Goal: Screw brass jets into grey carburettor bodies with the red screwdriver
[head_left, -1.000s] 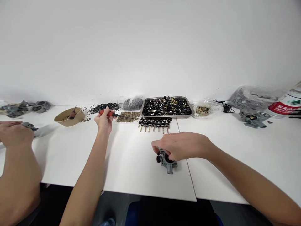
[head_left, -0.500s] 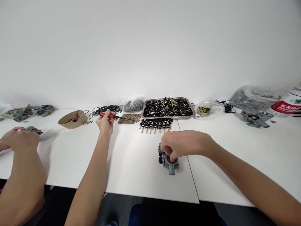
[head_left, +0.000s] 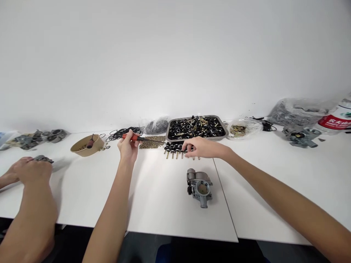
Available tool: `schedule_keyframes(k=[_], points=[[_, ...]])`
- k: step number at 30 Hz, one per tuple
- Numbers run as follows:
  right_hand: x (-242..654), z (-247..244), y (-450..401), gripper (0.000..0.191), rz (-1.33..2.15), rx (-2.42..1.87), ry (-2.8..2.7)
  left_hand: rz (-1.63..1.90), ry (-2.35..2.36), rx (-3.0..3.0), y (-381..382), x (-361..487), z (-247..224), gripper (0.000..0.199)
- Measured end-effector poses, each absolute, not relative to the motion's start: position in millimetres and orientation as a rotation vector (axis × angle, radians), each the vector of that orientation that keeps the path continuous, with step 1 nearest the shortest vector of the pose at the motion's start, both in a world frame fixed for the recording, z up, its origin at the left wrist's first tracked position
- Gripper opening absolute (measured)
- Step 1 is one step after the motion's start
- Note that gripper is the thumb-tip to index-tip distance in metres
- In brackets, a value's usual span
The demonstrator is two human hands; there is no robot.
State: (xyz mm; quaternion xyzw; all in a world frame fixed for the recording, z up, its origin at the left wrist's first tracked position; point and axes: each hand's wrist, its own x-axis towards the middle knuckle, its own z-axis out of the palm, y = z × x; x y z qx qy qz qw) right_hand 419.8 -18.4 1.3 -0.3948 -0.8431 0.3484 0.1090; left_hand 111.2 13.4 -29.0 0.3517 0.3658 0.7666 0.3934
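Note:
My left hand point(head_left: 128, 146) is closed around the red handle of a screwdriver point(head_left: 134, 137). The dark shaft points right, over a spread of small brass parts point(head_left: 151, 142). Over the row of black-headed brass needle parts point(head_left: 172, 148), my right hand point(head_left: 201, 147) hangs with fingers curved and a gap between thumb and forefinger; nothing shows in it. Whether its fingertips touch a part, I cannot tell. A grey metal carburetor point(head_left: 202, 187) stands untouched on the white table below that hand, its round bore facing me.
Behind the row sits a metal tray point(head_left: 197, 139) heaped with black and brass parts. Bags of parts, another carburetor point(head_left: 298, 136) and a red-labelled bottle point(head_left: 335, 118) lie right. Leftward are black rings point(head_left: 122, 133), a tan bowl point(head_left: 87, 148) and a co-worker's hands point(head_left: 30, 170).
My right hand has left the carburetor's bore and moved up and away to the row of needle parts. My left hand still holds the screwdriver. The view has shifted slightly.

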Motion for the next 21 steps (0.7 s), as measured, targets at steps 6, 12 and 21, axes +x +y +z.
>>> schedule_keyframes(k=[6, 12, 21], points=[[399, -44, -2, 0.037, 1.061, -1.016, -2.093, 1.736, 0.844, 0.856, 0, 138, -19, 0.02], [392, -46, -5, 0.032, 1.042, -0.85, -2.07, 1.62, 0.817, 0.914, -6, 151, -19, 0.02], [394, -50, 1, 0.018, 1.166, -0.774, -2.02, 1.61, 0.819, 0.943, -5, 150, -22, 0.021]])
